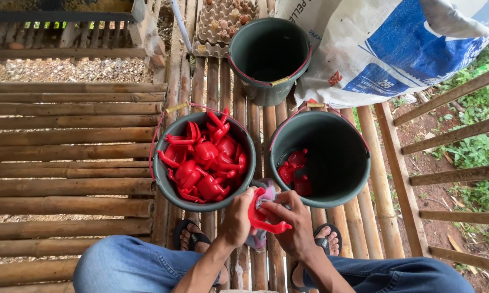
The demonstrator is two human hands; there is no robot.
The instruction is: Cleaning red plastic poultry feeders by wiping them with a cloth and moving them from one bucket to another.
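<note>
Knees in blue jeans (pixel 130 266) frame the bottom of my view, with my sandalled feet (pixel 193 236) on the bamboo slat floor (pixel 65 163). Between them my left hand (pixel 238 217) and right hand (pixel 294 228) meet over a red plastic cup piece (pixel 262 220). Both hands are closed on it, the right gripping its lower bar, the left curled at its upper side. A bit of purplish cloth (pixel 263 196) is bunched against it under my fingers.

Just beyond my left hand stands a grey bucket (pixel 171 184) filled with more of the same red pieces (pixel 204 163), heaped and tangled. Just beyond my right hand stands a second grey bucket (pixel 342 179), holding only a few red pieces (pixel 294 172) at its bottom left. Farther off, between the two, is a third grey bucket (pixel 263 92), whose contents I cannot tell. Beside it leans a white and blue woven sack (pixel 374 49), and behind it sits an egg tray (pixel 223 24) with a few eggs.
</note>
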